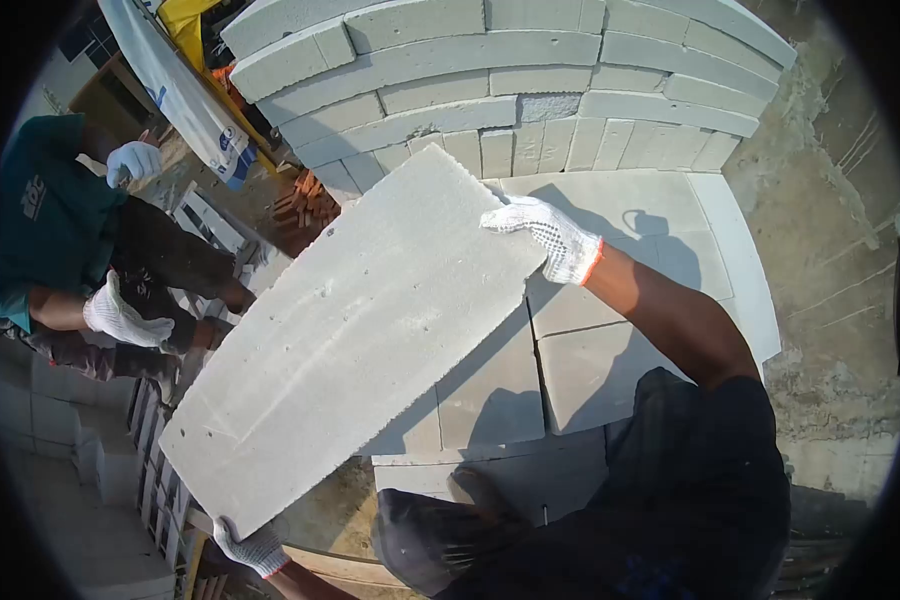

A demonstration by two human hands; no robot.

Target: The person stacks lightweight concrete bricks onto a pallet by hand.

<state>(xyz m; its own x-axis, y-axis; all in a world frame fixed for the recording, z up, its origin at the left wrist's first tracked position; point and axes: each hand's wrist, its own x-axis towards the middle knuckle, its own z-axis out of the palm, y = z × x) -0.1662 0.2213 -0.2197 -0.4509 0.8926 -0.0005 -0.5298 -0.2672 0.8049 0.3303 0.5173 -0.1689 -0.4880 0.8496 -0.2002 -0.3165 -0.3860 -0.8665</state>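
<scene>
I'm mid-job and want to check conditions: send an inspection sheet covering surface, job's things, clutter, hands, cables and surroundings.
Surface: pale blocks laid flat side by side, partly shadowed.
Job's things: long pale slab, held diagonally across the view, small pits on its face.
Clutter: reddish bricks heaped and white banner at upper left.
Hands: gloved right hand grips the upper end, gloved left hand the lower end.
Cables: nothing seen.
Surroundings: stacked block wall ahead; co-worker in teal at picture left, not touching the slab.
</scene>
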